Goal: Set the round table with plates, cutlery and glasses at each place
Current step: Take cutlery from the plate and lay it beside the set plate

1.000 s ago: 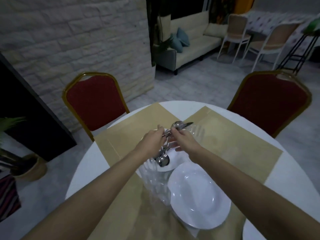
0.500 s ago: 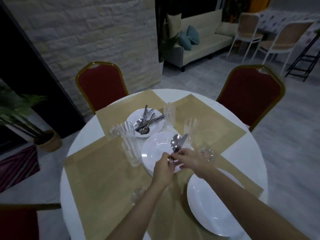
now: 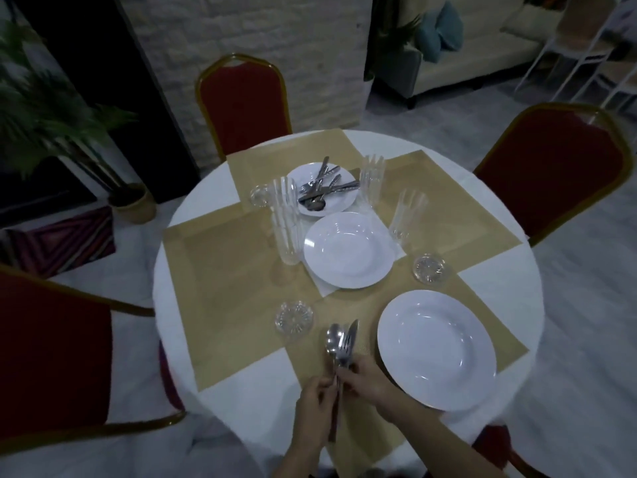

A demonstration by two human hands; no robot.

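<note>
- A spoon [image 3: 333,340], fork [image 3: 345,346] and knife [image 3: 353,334] are bunched together as one set above the near edge of the round table [image 3: 496,270], just left of the near plate [image 3: 436,348].
- The bundle's long axis runs away from the person: bowl, tines and blade point toward the table's middle, handles toward the body.
- The left hand [image 3: 312,410] is wrapped around the lower handles; the right hand [image 3: 367,377] pinches the same handles just above it, so both hands are closed on the cutlery.
- The near plate holds nothing and sits on a tan placemat [image 3: 227,270].
- A second bare plate [image 3: 349,250] lies at the centre on a white napkin [image 3: 324,288].
- The small far plate [image 3: 325,189] holds a loose heap of spare cutlery [image 3: 322,188].
- Tall glasses [image 3: 286,232] stand upright around the centre plates; short glasses [image 3: 294,319] sit near the cutlery set and beside the near plate's far edge.
- Red chairs [image 3: 244,105] ring the table.
</note>
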